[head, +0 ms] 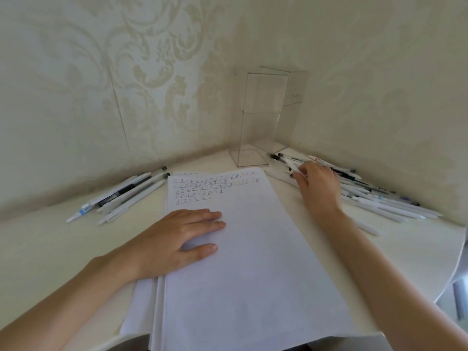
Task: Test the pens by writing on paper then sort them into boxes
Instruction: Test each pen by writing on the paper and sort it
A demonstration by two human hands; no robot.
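Paper (253, 262) under left hand (177, 236), pen (288, 162) in right grip (319, 188)

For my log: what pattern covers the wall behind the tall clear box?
Cream wallpaper with pale floral damask scrolls; head view.

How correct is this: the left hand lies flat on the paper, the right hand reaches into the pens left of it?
One detail is wrong: the head view shows the right hand reaching into the pens right of the paper. The left hand is flat on it.
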